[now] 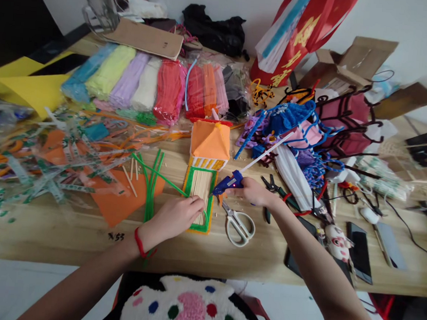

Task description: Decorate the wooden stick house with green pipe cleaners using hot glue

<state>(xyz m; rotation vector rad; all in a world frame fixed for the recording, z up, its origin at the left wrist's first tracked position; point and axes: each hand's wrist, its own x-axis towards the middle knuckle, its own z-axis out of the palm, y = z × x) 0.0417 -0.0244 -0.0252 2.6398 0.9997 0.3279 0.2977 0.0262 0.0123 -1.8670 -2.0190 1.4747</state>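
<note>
My right hand [247,190] is wrapped round a blue hot glue gun [230,181], a white glue stick [267,150] jutting from its back. Its nozzle points left at the edge of a small craft house base [197,190] made of wooden sticks with a green border. In my left hand [186,214] a green pipe cleaner [164,175] is pinched over that base, its long end reaching up to the left. An orange-roofed section [211,141] stands at the far end of the base. More green pipe cleaners [151,190] lie beside my left hand.
White-handled scissors [238,226] lie close to the base on the right, pliers [270,184] beyond. Plastic scraps [78,155] and orange sheet pieces [117,202] cover the left. Pipe cleaner packs [146,82] line the back; phones [359,250] lie at right.
</note>
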